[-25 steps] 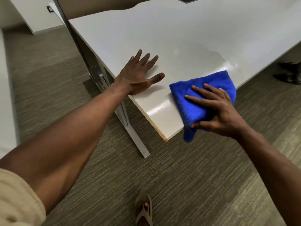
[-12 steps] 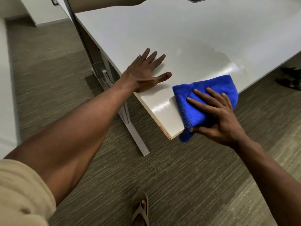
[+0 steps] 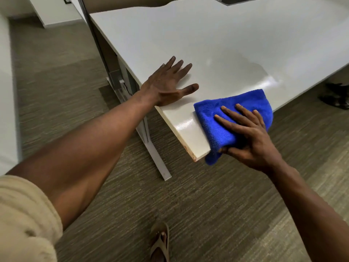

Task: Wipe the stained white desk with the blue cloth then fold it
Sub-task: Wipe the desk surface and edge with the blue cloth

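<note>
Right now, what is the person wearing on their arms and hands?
Both hands are bare: no gloves, rings or watch show on the left hand or the right hand. The left arm has a cream sleeve bunched above the elbow; its forearm is uncovered. The right forearm shows no sleeve in view.

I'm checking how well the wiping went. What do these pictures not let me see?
- Desk surface under the blue cloth: head view, covered by cloth and right hand.
- Desk under the left hand: covered by the palm.
- Desk's far end: cut off by the frame.
</note>
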Motion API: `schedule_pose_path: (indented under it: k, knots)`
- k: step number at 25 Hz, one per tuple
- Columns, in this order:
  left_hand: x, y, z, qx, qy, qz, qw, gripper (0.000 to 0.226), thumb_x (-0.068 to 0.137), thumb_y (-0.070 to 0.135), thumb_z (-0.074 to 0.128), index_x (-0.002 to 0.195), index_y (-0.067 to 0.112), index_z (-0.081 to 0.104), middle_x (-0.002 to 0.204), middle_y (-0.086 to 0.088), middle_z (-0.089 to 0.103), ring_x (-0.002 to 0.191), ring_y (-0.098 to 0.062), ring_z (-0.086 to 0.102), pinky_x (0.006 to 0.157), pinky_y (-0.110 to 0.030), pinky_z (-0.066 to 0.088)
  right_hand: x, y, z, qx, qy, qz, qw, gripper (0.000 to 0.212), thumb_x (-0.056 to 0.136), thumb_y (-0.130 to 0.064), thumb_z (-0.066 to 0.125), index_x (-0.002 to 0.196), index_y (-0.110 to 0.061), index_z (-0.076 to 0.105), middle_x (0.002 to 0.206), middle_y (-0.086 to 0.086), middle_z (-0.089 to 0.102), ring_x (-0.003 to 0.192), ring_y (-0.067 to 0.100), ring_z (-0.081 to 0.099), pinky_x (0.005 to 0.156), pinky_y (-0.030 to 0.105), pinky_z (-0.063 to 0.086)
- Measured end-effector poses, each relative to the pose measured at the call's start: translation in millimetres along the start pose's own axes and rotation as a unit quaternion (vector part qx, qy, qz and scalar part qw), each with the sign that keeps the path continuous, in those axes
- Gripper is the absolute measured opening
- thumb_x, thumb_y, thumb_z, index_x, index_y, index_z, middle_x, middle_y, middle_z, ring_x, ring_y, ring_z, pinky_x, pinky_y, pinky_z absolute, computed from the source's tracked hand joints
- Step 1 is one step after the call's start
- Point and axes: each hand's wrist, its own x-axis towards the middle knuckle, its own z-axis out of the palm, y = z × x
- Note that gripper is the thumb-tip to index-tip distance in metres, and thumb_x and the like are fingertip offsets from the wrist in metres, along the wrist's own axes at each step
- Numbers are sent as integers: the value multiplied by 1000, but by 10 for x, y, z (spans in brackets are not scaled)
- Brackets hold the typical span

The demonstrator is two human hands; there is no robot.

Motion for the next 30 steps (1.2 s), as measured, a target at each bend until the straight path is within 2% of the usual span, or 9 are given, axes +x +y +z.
schedule_pose_path:
  k: [3,6,9,12,15,19,21,24,30]
  knots:
    - [9,5,3,-5,-2,-4,1000,100,83,93,16,165,38,8,174,4,6,160,-13,-10,130,-41,1,-112,-304,236,1,38,-31,999,77,82,-65,65,152,-36,48,164,-9,42,158,25,26,128,58,10]
    - [20,-16,7,-11,4,1,1000,99,83,94,15,165,38,8,174,5,6,159,-11,-12,130,-40,0,-80,-294,257,-14,18,-86,996,71,87,-68,60,150,-37,51,162,-11,44,156,22,31,127,51,17]
    - [-2,-15,6,-19,8,-6,1000,96,84,93,16,164,41,8,174,8,7,158,-9,-13,130,-38,2,60,19,24,-29,-15,-72,997,76,85,-70,61,152,-37,49,163,-12,42,157,21,31,124,58,22]
    - [-1,-13,-19,-16,5,-7,1000,95,85,92,17,165,40,8,174,8,8,159,-9,-13,129,-39,3,9,81,30,-37,21,-49,998,79,82,-67,65,151,-33,50,162,-8,44,157,24,31,124,63,21]
    - [11,10,-32,-15,-1,-13,1000,95,85,92,17,165,40,8,174,7,7,159,-10,-13,130,-40,4,-107,-186,281,-26,71,-58,995,76,84,-66,67,149,-31,54,161,-6,47,156,25,33,127,58,17]
    - [5,-25,-12,-19,7,-11,1000,94,85,92,17,164,42,6,174,7,6,158,-9,-15,130,-41,4,-16,-14,172,-23,13,-102,994,74,88,-67,63,152,-33,50,163,-10,43,157,20,31,126,54,22]
    - [-3,-22,-18,-20,12,-13,1000,93,86,92,17,164,42,5,174,7,6,158,-9,-16,130,-40,4,68,186,-23,-28,-8,-68,997,78,84,-66,64,153,-32,48,163,-10,42,157,21,30,124,60,24]
    - [-4,2,-21,-14,14,-11,1000,92,88,89,18,165,40,5,174,5,6,158,-11,-16,130,-40,3,-10,183,-38,-26,37,-31,999,78,82,-60,67,151,-27,51,162,-5,44,157,25,31,124,64,22]
    - [4,-6,3,-12,11,-13,1000,93,87,90,16,164,41,5,174,4,6,159,-13,-15,130,-41,2,-78,-181,339,-22,46,-142,989,66,93,-62,62,149,-28,57,161,-4,48,155,25,35,123,55,28]
